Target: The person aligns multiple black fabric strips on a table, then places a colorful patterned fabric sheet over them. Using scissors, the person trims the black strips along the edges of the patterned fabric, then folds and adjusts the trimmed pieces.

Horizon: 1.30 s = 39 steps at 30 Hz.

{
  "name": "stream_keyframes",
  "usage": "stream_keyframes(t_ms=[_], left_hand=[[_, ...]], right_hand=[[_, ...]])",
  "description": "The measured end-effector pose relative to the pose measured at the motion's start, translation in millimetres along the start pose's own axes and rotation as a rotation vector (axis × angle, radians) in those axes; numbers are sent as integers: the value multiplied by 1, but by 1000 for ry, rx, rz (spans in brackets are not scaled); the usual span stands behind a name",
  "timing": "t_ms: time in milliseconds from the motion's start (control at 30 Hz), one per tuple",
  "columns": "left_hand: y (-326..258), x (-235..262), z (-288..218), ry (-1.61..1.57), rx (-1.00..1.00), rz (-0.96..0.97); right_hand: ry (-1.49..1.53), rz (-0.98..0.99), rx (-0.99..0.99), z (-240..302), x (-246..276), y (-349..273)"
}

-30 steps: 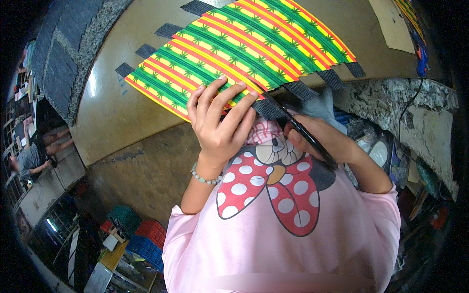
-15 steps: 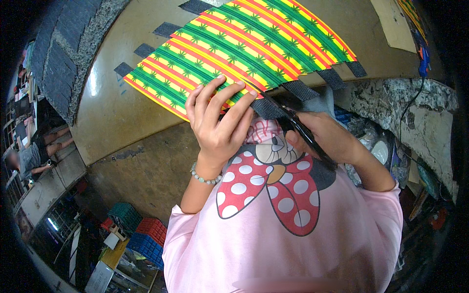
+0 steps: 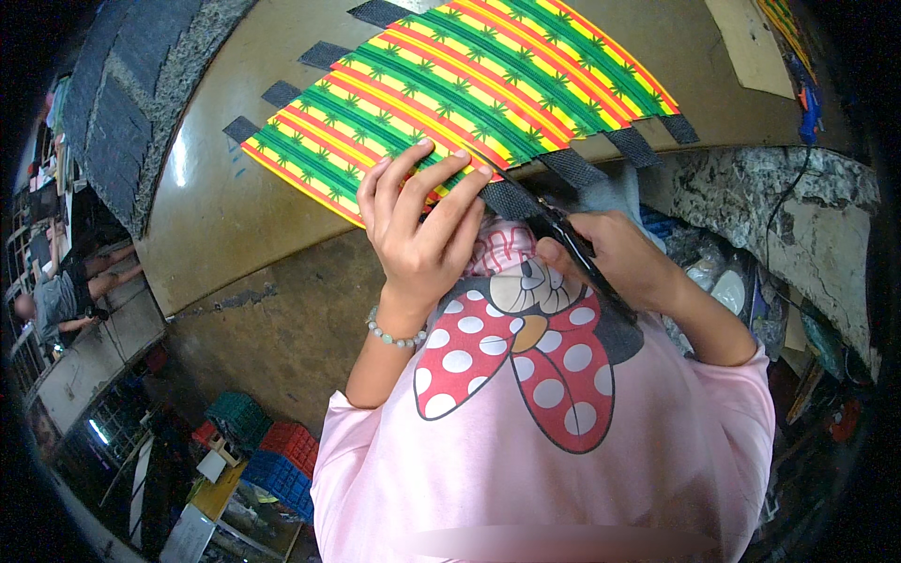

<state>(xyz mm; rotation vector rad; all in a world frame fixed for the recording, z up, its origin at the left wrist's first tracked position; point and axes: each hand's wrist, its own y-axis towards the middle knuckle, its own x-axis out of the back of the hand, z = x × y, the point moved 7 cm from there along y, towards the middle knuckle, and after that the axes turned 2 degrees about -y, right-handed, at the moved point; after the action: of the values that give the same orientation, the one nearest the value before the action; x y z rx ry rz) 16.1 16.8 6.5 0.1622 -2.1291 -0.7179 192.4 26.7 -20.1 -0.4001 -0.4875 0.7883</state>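
Note:
Overlapping strips [image 3: 469, 84], striped green, yellow and red with dark leaf prints, lie fanned across the brown tabletop. Black textured tabs [image 3: 572, 169] stick out from their ends. My left hand [image 3: 418, 220], wearing a bead bracelet, rests palm down on the near strips with its fingers spread; its thumb is mostly hidden. Black scissors [image 3: 577, 249] are gripped in my right hand [image 3: 624, 258]. Their blades point up and left over the near end of the strips, beside my left fingertips, by a black tab. Whether they cut through is too small to tell.
Dark grey textured pieces [image 3: 122, 122] are stacked at the table's far left. A tan board [image 3: 751, 47] lies at the far right, near a cable. Plastic crates [image 3: 277, 479] stand below left. Clear plastic bags [image 3: 718, 281] sit right of me. Another person [image 3: 70, 300] is at far left.
The scissors and my right hand have shifted very slightly up and left. My left hand keeps its place on the strips.

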Motion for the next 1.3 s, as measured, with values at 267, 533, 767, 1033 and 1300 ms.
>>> stream_keyframes(t_ms=[267,533,767,1033,1300], left_hand=[[-5,16,1,149,48,5],[-8,14,14,73,62,41],[-4,17,9,25,31,58],[1,16,3,-7,43,-42],[0,5,7,3,-22,-14]], right_hand=[[-30,13,30,-12,2,3],[-114,150,82,-26,20,-36],[-129,103,183,-20,-4,-29],[30,202,128,-8,-14,-9],[-2,68,199,-2,-5,10]])
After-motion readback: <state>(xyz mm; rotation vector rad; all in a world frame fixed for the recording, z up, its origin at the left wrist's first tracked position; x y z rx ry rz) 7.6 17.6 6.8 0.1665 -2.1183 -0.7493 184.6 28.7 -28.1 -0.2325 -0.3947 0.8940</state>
